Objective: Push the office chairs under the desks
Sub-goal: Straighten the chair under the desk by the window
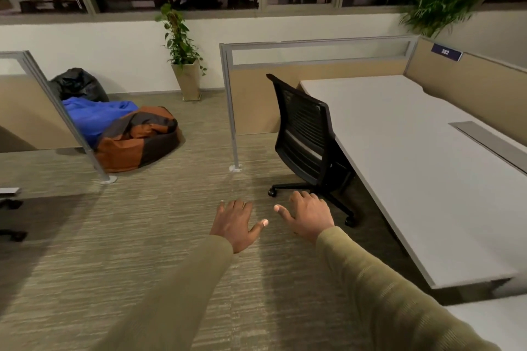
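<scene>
Now the black mesh-backed office chair [309,138] sits tucked against the long white desk [413,168], its seat under the desk edge; left hand [235,224] and right hand [309,215] hover spread and empty, near the chair's wheeled base

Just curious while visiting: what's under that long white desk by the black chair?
Under the white desk, the black chair's seat is tucked beneath the edge, with two wheeled legs still out on the carpet. The desktop covers everything deeper underneath, so nothing more can be seen.
</scene>
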